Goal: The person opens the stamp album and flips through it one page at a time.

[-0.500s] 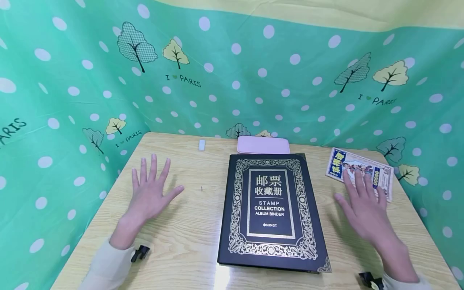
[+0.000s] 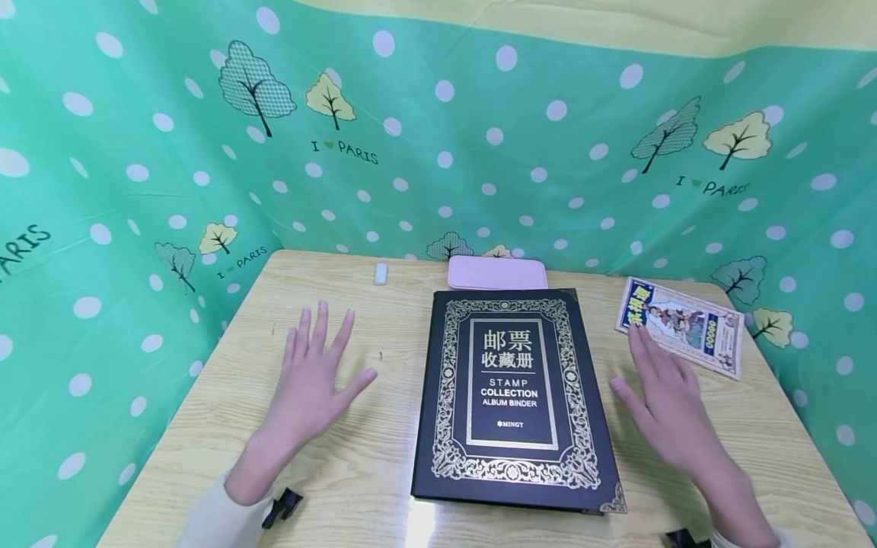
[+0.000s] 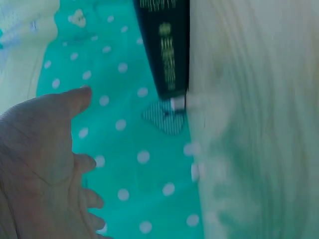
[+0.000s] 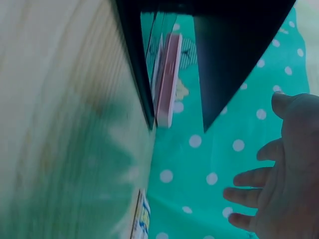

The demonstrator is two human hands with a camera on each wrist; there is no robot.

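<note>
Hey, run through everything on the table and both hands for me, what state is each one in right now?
Stamp album: closed, front cover up.
Illustrated printed item: lying flat, slanted.
Pink case: lying flat, appears closed.
Small pale block: lying flat.
Left hand: empty, fingers extended.
Right hand: empty, fingers extended.

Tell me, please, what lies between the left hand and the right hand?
The stamp album lies between the left hand and the right hand, as the head view shows.

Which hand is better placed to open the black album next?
Probably the right hand: it is close to the black album on its opening side, whereas the left hand is farther off, on the spine side.
</note>
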